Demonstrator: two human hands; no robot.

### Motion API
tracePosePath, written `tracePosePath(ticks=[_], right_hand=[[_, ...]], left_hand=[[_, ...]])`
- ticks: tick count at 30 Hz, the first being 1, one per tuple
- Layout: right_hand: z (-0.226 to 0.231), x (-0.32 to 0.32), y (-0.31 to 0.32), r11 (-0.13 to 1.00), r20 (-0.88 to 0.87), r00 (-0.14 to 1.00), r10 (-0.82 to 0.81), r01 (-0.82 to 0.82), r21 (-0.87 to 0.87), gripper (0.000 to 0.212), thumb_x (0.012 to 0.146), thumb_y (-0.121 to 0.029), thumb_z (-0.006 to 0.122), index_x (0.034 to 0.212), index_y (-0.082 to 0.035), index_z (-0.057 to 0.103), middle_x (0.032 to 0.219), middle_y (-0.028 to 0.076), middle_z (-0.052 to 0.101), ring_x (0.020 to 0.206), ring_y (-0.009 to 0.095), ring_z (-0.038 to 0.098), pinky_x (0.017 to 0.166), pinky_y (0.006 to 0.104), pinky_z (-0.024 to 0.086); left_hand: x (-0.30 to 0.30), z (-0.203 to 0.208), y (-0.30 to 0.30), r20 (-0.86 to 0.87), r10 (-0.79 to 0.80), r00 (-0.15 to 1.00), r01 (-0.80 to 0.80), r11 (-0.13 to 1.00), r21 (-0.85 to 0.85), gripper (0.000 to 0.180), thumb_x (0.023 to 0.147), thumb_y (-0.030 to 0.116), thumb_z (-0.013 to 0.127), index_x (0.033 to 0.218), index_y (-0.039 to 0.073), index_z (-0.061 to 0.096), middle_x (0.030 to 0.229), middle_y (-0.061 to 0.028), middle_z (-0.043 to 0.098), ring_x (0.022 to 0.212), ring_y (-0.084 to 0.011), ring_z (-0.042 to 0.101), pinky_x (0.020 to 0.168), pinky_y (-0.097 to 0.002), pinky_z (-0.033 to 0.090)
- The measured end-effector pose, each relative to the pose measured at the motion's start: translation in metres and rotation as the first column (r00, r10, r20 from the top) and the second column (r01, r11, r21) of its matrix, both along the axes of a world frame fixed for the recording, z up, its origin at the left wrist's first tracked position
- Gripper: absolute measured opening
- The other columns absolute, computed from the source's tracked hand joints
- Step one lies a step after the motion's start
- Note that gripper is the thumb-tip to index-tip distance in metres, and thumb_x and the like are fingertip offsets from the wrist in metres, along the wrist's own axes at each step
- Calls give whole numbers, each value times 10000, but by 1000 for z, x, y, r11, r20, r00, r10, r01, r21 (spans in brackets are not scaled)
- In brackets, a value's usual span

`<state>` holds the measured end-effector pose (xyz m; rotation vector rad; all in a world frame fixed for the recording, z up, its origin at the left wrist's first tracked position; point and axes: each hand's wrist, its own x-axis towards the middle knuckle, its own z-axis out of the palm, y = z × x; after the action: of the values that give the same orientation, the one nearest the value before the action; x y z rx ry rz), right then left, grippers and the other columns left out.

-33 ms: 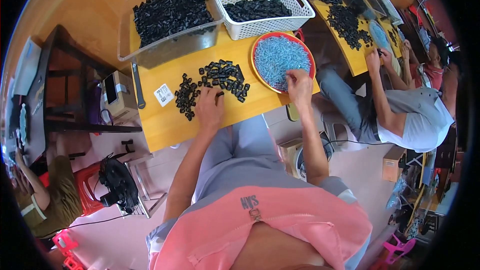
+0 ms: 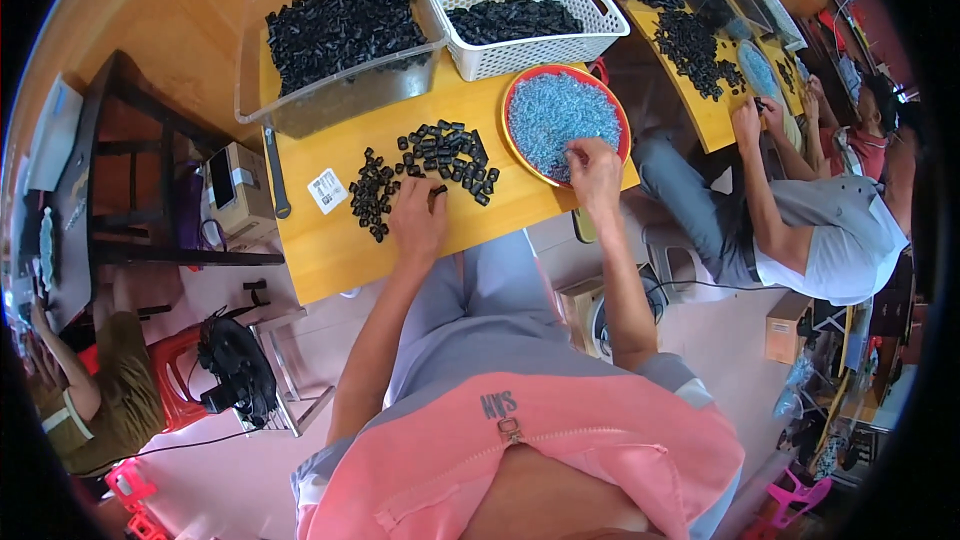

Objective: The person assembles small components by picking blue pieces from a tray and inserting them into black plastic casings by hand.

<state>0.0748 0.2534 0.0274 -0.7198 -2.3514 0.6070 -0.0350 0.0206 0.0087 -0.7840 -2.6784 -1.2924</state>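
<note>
My left hand (image 2: 418,215) rests on the table at the near side of the loose black parts, its fingers curled around a small black cylindrical part (image 2: 440,190). Larger black cylinders (image 2: 445,150) lie just beyond it, with a heap of smaller black pieces (image 2: 372,190) at its left. Over the near rim of a red and yellow bowl (image 2: 510,136), my right hand (image 2: 597,175) has thumb and fingertips pinched together. Small, shiny light-blue pieces (image 2: 560,120) fill the bowl. Whatever the right fingertips hold is too small to make out.
A clear plastic bin (image 2: 350,100) of black parts and a white perforated basket (image 2: 510,60) stand at the table's back. A dark flat tool (image 2: 276,175) and a white label (image 2: 327,190) lie left. On the right, a person (image 2: 800,230) works at another table (image 2: 715,120).
My right hand has shifted slightly left along the bowl's near rim. My left hand has barely moved.
</note>
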Motion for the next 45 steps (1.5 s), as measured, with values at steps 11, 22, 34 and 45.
tracePosePath(ticks=[11, 22, 34, 45], right_hand=[[-2, -40, -5, 988, 96, 987, 131, -138, 68, 141, 645, 23, 615, 781, -15, 623, 769, 138, 587, 762, 327, 560, 688, 397, 457], [4, -25, 23, 703, -254, 965, 57, -219, -677, 143, 716, 49, 570, 845, 20, 625, 731, 0, 588, 656, 71, 525, 610, 207, 431], [4, -24, 30, 306, -386, 920, -75, -347, -887, 147, 821, -123, 600, 903, -2, 609, 776, 36, 608, 657, 83, 564, 604, 195, 474], [9, -28, 24, 240, -403, 893, -199, -355, -904, 175, 809, -37, 573, 972, 28, 583, 826, 80, 622, 707, 142, 615, 634, 230, 531]], left_hand=[[22, -9, -15, 248, -80, 966, -22, 924, 382, 124, 710, -13, 621, 828, -7, 584, 743, -55, 549, 595, -106, 534, 552, -217, 442], [20, -4, -16, 281, -78, 956, -34, 928, 372, 113, 716, 3, 620, 826, -7, 594, 744, -30, 560, 618, -80, 529, 570, -197, 431], [21, -8, -15, 276, -71, 958, -37, 929, 368, 110, 715, 3, 625, 818, -7, 590, 730, -35, 552, 602, -88, 527, 555, -203, 432], [21, -7, -15, 264, -66, 962, -38, 929, 369, 102, 714, -7, 622, 807, -13, 581, 726, -53, 543, 583, -109, 531, 550, -216, 435]])
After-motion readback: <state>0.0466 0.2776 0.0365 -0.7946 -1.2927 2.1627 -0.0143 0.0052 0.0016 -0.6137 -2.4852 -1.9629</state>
